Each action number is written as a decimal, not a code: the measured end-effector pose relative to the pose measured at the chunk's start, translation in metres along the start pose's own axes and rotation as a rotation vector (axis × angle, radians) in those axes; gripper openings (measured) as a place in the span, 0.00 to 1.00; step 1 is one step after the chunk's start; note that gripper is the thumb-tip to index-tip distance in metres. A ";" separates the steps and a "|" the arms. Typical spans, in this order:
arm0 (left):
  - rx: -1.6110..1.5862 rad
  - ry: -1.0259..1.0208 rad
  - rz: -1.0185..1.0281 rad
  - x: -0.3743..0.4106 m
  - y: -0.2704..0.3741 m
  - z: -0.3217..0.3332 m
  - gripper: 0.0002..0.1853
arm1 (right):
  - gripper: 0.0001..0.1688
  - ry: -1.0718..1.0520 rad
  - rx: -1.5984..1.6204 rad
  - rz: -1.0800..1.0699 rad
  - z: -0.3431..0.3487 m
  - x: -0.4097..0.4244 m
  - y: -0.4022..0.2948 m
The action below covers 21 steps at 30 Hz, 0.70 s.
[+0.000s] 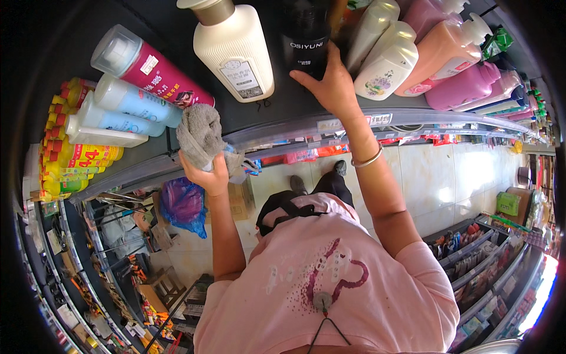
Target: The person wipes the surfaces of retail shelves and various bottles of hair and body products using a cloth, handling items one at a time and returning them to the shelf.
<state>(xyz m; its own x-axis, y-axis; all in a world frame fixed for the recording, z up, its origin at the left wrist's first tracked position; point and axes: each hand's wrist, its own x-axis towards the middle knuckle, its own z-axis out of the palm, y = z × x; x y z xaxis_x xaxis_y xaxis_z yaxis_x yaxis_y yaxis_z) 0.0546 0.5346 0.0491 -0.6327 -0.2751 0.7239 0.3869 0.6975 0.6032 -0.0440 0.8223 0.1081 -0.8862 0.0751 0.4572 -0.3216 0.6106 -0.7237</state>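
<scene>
My left hand grips a bunched grey cloth at the front edge of a dark shelf. Around a black bottle my right hand reaches, thumb in front and fingers at its right side, partly hidden; how firmly it holds cannot be told. A cream ribbed bottle stands between the two hands. Just behind the cloth is a magenta spray can with a clear cap, beside light blue bottles. White bottles with a flower print are to the right of my right hand.
Yellow bottles with red caps crowd the shelf's left end. Peach and pink pump bottles line the right. The shelf's front rail carries price tags. Below are a blue plastic bag, a cardboard box and lower racks.
</scene>
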 end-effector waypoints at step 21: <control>-0.073 0.027 -0.058 -0.010 -0.015 0.004 0.37 | 0.50 0.021 -0.159 -0.133 -0.014 -0.049 -0.033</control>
<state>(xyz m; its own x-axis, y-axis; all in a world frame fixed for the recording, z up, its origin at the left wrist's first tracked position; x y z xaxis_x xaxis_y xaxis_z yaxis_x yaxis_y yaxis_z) 0.0528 0.5295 0.0319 -0.6379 -0.3318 0.6950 0.3984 0.6301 0.6665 0.0152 0.8095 0.1172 -0.8317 0.0003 0.5552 -0.3776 0.7328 -0.5661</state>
